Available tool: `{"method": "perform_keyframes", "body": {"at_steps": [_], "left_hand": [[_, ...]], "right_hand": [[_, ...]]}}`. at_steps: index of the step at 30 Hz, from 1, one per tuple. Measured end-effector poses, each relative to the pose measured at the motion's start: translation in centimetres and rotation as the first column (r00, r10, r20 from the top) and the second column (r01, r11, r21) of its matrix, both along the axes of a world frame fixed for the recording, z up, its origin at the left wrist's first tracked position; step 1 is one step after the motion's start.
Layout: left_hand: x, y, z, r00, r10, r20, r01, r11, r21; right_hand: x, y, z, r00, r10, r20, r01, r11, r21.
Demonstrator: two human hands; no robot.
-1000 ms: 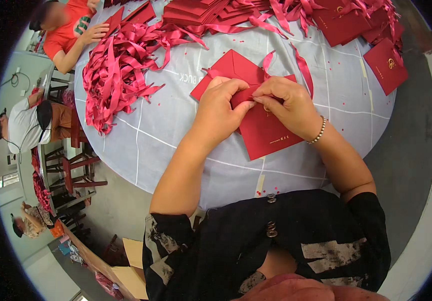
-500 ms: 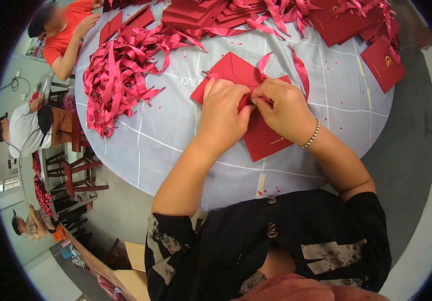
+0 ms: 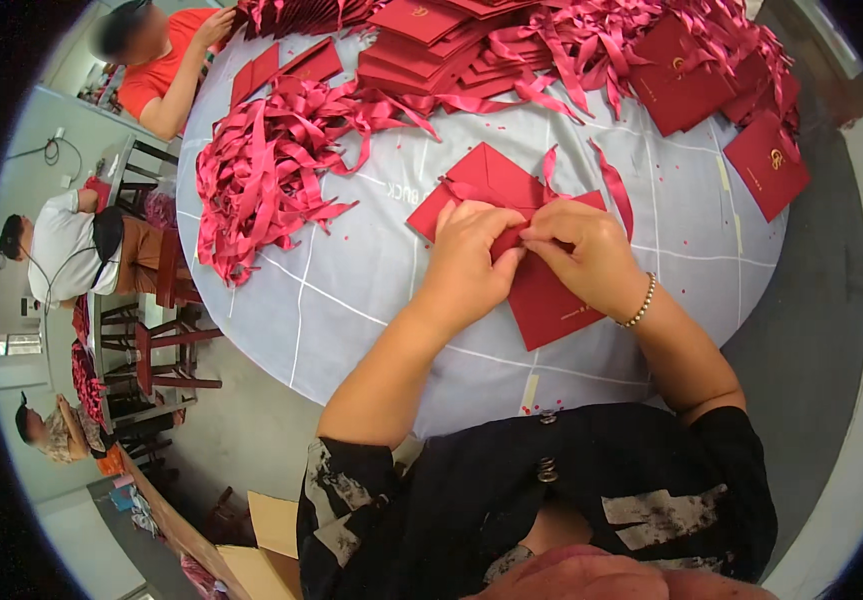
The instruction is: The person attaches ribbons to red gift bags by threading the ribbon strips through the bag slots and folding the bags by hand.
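Note:
A red paper envelope [image 3: 549, 312] with a pointed flap lies aslant on the cloth in front of me. A dark pink satin ribbon [image 3: 615, 186] runs across it, with loose ends curving up past its far right edge. Over the envelope's middle, my left hand [image 3: 468, 258] is closed in a pinch, thumb against forefinger, on the ribbon. My right hand [image 3: 587, 246], wearing a beaded bracelet [image 3: 643, 302], pinches the ribbon right beside it. Both hands' fingertips nearly meet, and they hide the part of the ribbon between them.
A tangled heap of ribbons [image 3: 261, 175] lies at the left of the round table [image 3: 351, 290]. Red envelopes [image 3: 421, 60] are stacked at the back, with ribboned ones [image 3: 766, 165] at right. A person in orange [image 3: 176, 75] sits at the far left edge.
The whole scene has shifted slightly right and down in the picture. Both hands stay on the ribbon over the envelope, their fingertips only slightly moved.

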State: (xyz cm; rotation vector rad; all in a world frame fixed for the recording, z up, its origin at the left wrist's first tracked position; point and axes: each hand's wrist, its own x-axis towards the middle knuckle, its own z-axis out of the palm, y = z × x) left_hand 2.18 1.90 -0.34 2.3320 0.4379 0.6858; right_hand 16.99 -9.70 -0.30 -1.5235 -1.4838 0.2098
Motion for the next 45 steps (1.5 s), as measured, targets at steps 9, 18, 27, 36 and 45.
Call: {"method": "perform_keyframes", "body": {"at_steps": [9, 18, 27, 36, 45], "left_hand": [[0.0, -0.3, 0.4, 0.993, -0.101, 0.060, 0.102, 0.995, -0.019], [0.0, -0.4, 0.2, 0.972, -0.235, -0.033, 0.224, 0.954, -0.200], [0.1, -2.1, 1.3, 0.950, -0.313, -0.004, 0.305, 0.923, 0.233], [-0.5, -3.4, 2.0, 0.940, -0.332, -0.078, 0.309, 0.733, 0.606], [-0.5, -2.6, 2.1, 0.947, -0.315, -0.061, 0.313, 0.862, 0.400]], "right_hand": [[0.8, -0.1, 1.9, 0.993, -0.012, 0.115, 0.022, 0.996, -0.087], [2.9, -1.5, 3.4, 0.930, 0.161, -0.331, -0.300, 0.852, -0.428], [4.3, -1.3, 4.1, 0.836, 0.092, -0.541, -0.459, 0.658, -0.597], [4.3, -0.4, 2.9, 0.702, 0.194, -0.686, -0.631, 0.616, -0.472], [3.0, -0.3, 1.5, 0.699, 0.127, -0.704, -0.503, 0.787, -0.358]]}}
